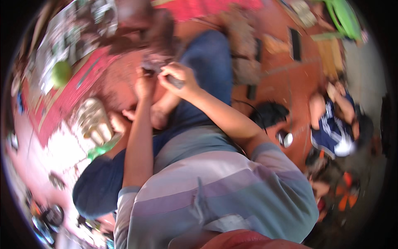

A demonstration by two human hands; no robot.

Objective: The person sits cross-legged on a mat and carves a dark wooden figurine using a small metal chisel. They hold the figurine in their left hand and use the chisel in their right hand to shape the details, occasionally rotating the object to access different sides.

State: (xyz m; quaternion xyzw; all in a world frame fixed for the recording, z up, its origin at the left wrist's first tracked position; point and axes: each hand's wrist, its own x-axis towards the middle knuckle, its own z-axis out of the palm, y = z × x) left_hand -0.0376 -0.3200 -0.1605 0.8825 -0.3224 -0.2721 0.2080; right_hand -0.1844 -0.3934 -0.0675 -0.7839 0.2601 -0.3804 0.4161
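I sit with my legs folded, both hands together in front of my left leg. My right hand (182, 79) is closed around a short dark grey tool (175, 81); its kind is too blurred to tell. Beside it, my left hand (144, 84) has its fingers curled at the lower end of a dark brown object (159, 35). What those fingers grip is smeared. The tips of both hands nearly meet at this brown piece, which stretches up toward the top edge.
A red mat (76, 93) lies at the left, with a green round fruit (61, 74) and a clear plastic sheet (68, 45) over it. Brown blocks (244, 50) stand right of my knee. Another person's legs (331, 112) and a green chair (343, 18) are farther right.
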